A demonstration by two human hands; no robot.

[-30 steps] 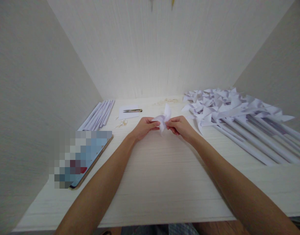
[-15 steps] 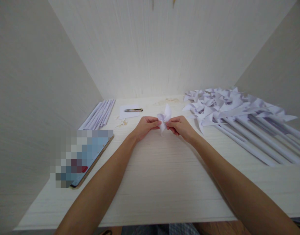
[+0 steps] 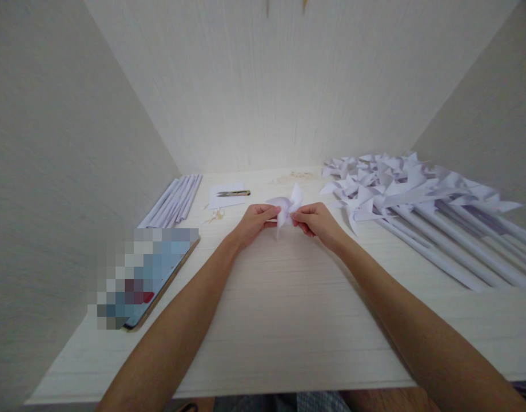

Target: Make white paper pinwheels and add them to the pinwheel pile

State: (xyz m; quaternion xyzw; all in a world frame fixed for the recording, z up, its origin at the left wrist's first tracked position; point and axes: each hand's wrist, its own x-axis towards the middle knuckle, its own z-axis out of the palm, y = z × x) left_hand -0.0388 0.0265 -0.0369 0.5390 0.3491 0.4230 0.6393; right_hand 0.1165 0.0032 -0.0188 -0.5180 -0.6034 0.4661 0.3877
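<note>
A white paper pinwheel (image 3: 285, 209) with curved, pointed blades is held up between my two hands over the middle of the table. My left hand (image 3: 258, 222) pinches it from the left, thumb on top and fingers beneath. On the opposite side, my right hand (image 3: 313, 219) grips a blade near the centre between thumb and fingertips. One blade points up and another hangs down below the hands. Parts of the paper under my fingertips are hidden.
Finished-looking paper pinwheels (image 3: 374, 186) on rolled paper sticks (image 3: 451, 246) are heaped at the right. Back left are paper tubes (image 3: 172, 200), thread snips (image 3: 234, 193) on paper sheets (image 3: 226, 202), and rubber bands (image 3: 215, 215). A phone (image 3: 160, 280) lies nearer left. Walls enclose the table (image 3: 284, 332).
The pinwheel has turned slightly and its blades look more spread, with one now reaching left above my left thumb. My left fingers have shifted a little; my right hand is almost still.
</note>
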